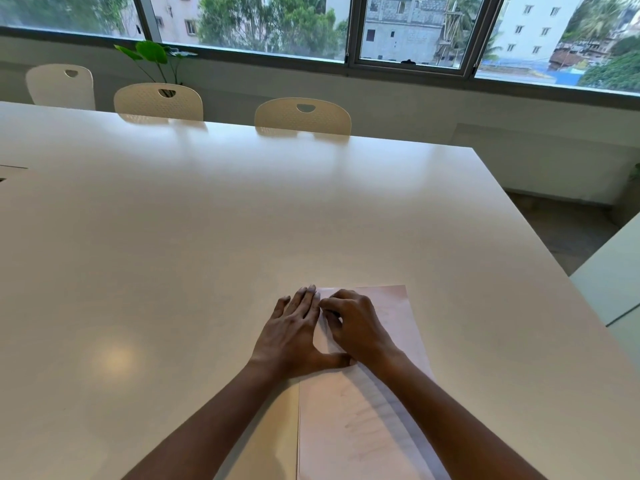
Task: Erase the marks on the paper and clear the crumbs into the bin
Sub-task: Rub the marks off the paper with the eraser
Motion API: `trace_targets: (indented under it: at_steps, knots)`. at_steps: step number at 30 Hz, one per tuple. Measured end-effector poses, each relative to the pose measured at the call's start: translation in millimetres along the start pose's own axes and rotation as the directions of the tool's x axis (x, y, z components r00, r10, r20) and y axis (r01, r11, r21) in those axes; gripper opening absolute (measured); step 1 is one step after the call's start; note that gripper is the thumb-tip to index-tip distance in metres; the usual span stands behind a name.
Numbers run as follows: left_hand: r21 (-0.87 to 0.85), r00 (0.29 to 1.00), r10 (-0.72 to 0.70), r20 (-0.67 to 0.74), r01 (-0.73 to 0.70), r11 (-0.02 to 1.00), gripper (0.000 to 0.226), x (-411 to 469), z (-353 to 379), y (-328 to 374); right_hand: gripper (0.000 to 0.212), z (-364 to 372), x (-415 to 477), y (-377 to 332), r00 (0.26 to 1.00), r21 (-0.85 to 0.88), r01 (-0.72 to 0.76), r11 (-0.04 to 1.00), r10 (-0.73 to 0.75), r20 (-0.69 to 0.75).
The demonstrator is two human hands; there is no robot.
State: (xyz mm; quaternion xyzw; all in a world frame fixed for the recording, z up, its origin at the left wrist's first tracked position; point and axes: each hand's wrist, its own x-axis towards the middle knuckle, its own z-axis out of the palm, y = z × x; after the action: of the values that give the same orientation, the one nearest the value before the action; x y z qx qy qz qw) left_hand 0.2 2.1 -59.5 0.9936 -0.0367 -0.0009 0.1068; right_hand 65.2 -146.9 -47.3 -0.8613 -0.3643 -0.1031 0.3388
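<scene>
Paper (pixel 363 445) lies on tabletop (pixel 207 237), near end cut off by the frame; faint pencil marks (pixel 349 424) on that near part. Left hand (pixel 291 334) lies flat, fingers straight, across paper's far-left edge. Right hand (pixel 356 327) is beside it on paper, fingers curled; can't tell if they hold an eraser. Risk: hard rubbing w/ one edge pinned prob creases sheet. Crumbs & bin not visible.

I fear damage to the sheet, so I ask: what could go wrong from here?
The left hand presses only the far left part of the pale pink rectangular paper sheet; its near part lies free and may slide or crease on the glossy white table. The faint grey pencil marks lie close to the right forearm, which may smear them.
</scene>
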Motion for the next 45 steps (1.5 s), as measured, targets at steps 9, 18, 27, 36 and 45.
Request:
trace_targets:
  at_steps: [9,18,27,36,45]
  knots:
    - [0.004,1.000,-0.024,0.013,0.024,1.000,0.150,0.4,3.1,-1.0,0.017,-20.7,15.3,41.1,0.970,-0.110,-0.218,0.970,0.203,-0.132]
    - [-0.006,1.000,-0.021,-0.011,0.021,1.000,0.145,-0.2,2.9,-0.1,0.018,-11.2,15.3,18.6,0.993,-0.060,-0.116,0.991,0.114,-0.023]
    - [-0.014,1.000,-0.017,-0.020,0.017,1.000,0.143,-0.4,0.5,1.7,0.016,0.0,7.0,-1.2,0.996,-0.008,-0.048,0.999,0.048,0.069]
    - [-0.008,1.000,-0.017,-0.023,0.017,1.000,0.145,-0.5,0.9,0.7,0.015,1.2,11.4,0.3,0.991,-0.040,-0.126,0.991,0.127,0.041]
    - [-0.016,0.999,-0.018,-0.026,0.018,1.000,0.148,-0.1,0.4,0.1,0.018,-4.6,18.4,5.6,0.974,-0.116,-0.223,0.968,0.217,-0.068]
